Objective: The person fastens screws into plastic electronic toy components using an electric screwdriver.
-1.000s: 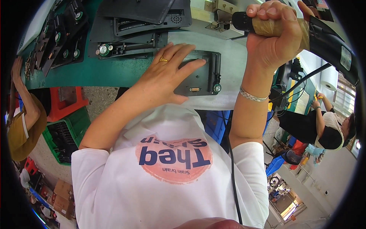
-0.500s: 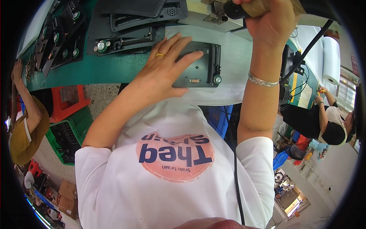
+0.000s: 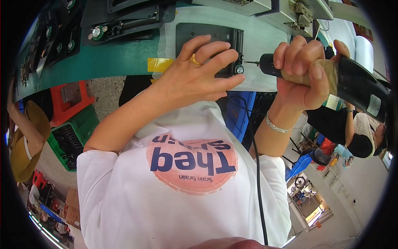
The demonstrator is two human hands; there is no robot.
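My right hand (image 3: 302, 62) is wrapped around a black electric screwdriver (image 3: 360, 85) with tan tape on its body. The thin bit points left, its tip close to the right end of a black plastic panel (image 3: 188, 34); whether it touches cannot be told. Over that panel lies my left hand (image 3: 199, 68), fingers spread, hiding much of the panel's middle. A small round silver part (image 3: 239, 69) with a green rim sits at the panel's near right corner, beside my left fingertips.
More black panels with round parts (image 3: 97, 32) are stacked at the far left of the green table (image 3: 120, 62). Yellow tape (image 3: 159, 64) marks the white mat's edge. A grey metal machine (image 3: 286, 16) stands behind. A black cord (image 3: 258, 182) hangs before me. Other people work at both sides.
My right hand has brought the screwdriver down from the top of the view to the panel's right end. My left hand has shifted right, toward the round part.
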